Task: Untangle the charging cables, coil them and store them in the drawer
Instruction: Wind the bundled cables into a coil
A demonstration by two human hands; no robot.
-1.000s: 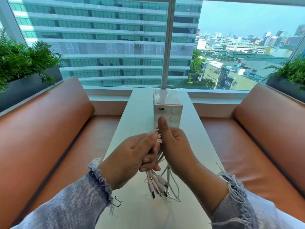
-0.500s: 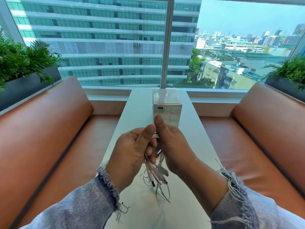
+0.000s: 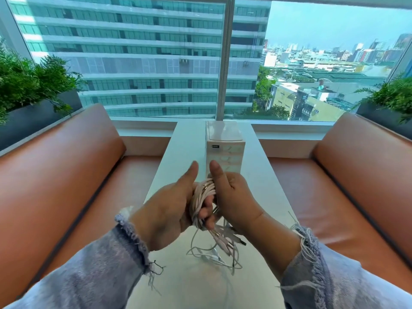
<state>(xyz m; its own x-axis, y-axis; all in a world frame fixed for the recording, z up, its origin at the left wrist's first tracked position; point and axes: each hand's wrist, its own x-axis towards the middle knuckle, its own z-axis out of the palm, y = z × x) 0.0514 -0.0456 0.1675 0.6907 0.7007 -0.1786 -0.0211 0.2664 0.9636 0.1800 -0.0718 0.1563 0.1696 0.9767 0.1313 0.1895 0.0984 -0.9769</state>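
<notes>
A bundle of white charging cables point(image 3: 201, 198) is held above the white table point(image 3: 263, 197) between both hands. My left hand point(image 3: 166, 211) grips the wound part of the bundle, thumb pointing up. My right hand point(image 3: 234, 200) holds the bundle from the right, thumb also raised. Loose cable ends with plugs point(image 3: 225, 241) hang below the hands and trail onto the table. A small white drawer unit point(image 3: 224, 144) stands on the table just beyond the hands; its drawers look closed.
Brown leather benches run along the left point(image 3: 62, 175) and right point(image 3: 356, 179) of the narrow table. Planters with green ferns sit behind each bench, at left point(image 3: 29, 94) and right point(image 3: 392, 97). A large window closes the far end.
The cable loops have gathered into a tighter bundle between the hands. Both thumbs have lifted off the bundle and now point up; the loose ends hang lower.
</notes>
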